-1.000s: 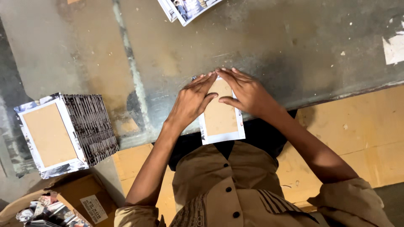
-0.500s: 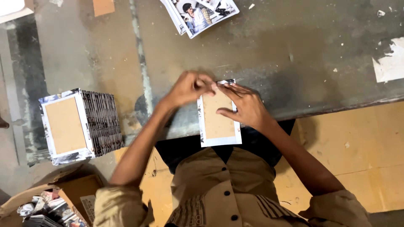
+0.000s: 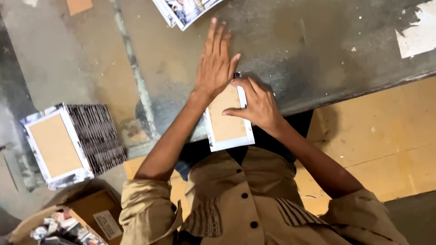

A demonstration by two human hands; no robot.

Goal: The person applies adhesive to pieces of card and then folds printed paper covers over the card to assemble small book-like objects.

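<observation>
1. The right hand point(image 3: 256, 102) presses fingers and thumb down on a brown card panel point(image 3: 227, 120), apparently to pin it flat against the worn grey table point(image 3: 318, 50); it pins more than grasps
2. The left hand point(image 3: 215, 63) lies open and flat, fingers stretched, just beyond the panel's far end, holding nothing
3. The panel has a white paper border folded round its edges and overhangs the table edge below the right hand
4. Well left of both hands stands a stack of finished panels point(image 3: 72, 143)

The desk point(image 3: 318, 50) looks like worn, scratched metal, matt grey with flaking patches. The card point(image 3: 225, 118) is matt brown cardboard with a white paper border (smooth), and the printed sheets point(image 3: 186, 10) look like glossy paper.
</observation>
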